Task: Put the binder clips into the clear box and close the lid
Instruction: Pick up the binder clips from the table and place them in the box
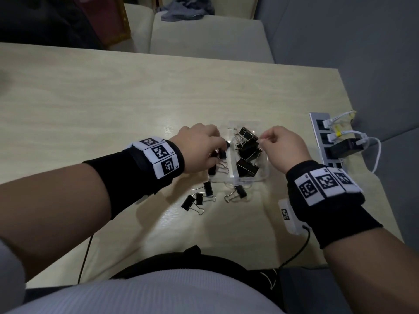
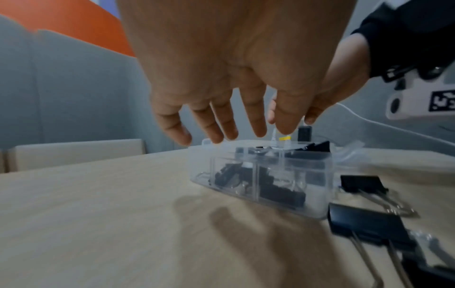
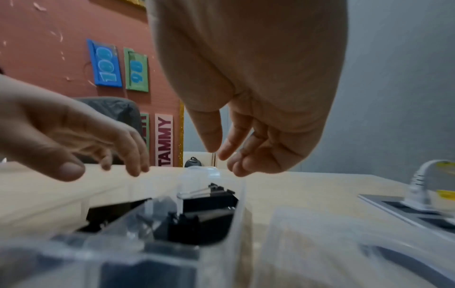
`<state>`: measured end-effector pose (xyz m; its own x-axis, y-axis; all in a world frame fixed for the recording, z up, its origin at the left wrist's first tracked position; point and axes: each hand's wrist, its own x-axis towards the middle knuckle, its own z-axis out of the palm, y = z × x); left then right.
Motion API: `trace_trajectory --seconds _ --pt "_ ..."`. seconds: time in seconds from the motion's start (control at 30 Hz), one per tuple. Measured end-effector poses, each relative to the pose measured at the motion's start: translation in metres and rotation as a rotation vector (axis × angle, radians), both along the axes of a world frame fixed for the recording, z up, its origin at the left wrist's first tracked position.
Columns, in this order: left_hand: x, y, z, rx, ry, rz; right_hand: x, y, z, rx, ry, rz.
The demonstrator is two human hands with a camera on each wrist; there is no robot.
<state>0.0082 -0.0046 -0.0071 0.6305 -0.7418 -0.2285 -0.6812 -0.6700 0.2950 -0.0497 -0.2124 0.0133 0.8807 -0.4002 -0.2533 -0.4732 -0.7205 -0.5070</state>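
Nearest the person, on the pale wooden table point(image 1: 113, 105) just short of the small clear plastic box point(image 1: 246, 176), four loose black binder clips point(image 1: 199, 198) with wire handles lie scattered, handles pointing various ways. Past them the box sits open, split into two compartments; its right compartment holds a heap of black clips point(image 1: 248, 152), its left a few more. Above the box's left compartment hovers the left hand point(image 1: 199, 150), fingers spread, loose and empty in the left wrist view. Over the box's right edge hangs the right hand point(image 1: 283, 148), thumb and forefinger nearly meeting; whether they pinch a wire handle cannot be told. Judging from this, the loose clips lie nearer the left hand, toward the person. Right of the box sits a grey power strip point(image 1: 317, 123).
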Motion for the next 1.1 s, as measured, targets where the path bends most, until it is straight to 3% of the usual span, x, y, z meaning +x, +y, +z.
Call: trace_trajectory --seconds 0.1,0.2,0.43,0.53,0.63,0.7,0.8,0.87,1.0,1.1 --pt "-0.004 -0.007 -0.007 0.138 -0.044 -0.129 -0.012 -0.004 -0.010 -0.015 0.065 0.117" --pt "-0.003 -0.007 -0.015 0.274 -0.009 -0.149 -0.018 0.000 -0.020 -0.085 0.107 0.260" --pt "-0.001 -0.008 -0.014 0.329 0.006 -0.177 -0.008 0.006 -0.023 -0.296 0.180 0.449" --pt "-0.001 -0.005 -0.011 0.219 -0.006 -0.173 -0.010 0.009 -0.021 -0.332 0.146 0.452" --pt "-0.003 0.007 -0.007 0.005 -0.091 -0.137 -0.024 0.015 -0.015 -0.292 -0.047 0.421" --pt "-0.008 0.017 -0.004 -0.090 -0.106 -0.198 -0.040 0.023 -0.013 -0.211 -0.128 0.457" --pt "-0.024 0.032 -0.007 -0.107 -0.053 -0.321 -0.068 0.034 -0.019 -0.205 -0.068 0.593" --pt "-0.034 0.038 -0.014 -0.031 -0.035 -0.381 -0.081 0.037 -0.028 -0.262 -0.056 0.639" --pt "-0.044 0.039 -0.022 0.358 -0.009 -0.554 -0.093 0.045 -0.041 -0.373 -0.097 0.696" --pt "-0.048 0.034 -0.025 0.382 0.013 -0.519 -0.098 0.050 -0.050 -0.416 -0.063 0.697"
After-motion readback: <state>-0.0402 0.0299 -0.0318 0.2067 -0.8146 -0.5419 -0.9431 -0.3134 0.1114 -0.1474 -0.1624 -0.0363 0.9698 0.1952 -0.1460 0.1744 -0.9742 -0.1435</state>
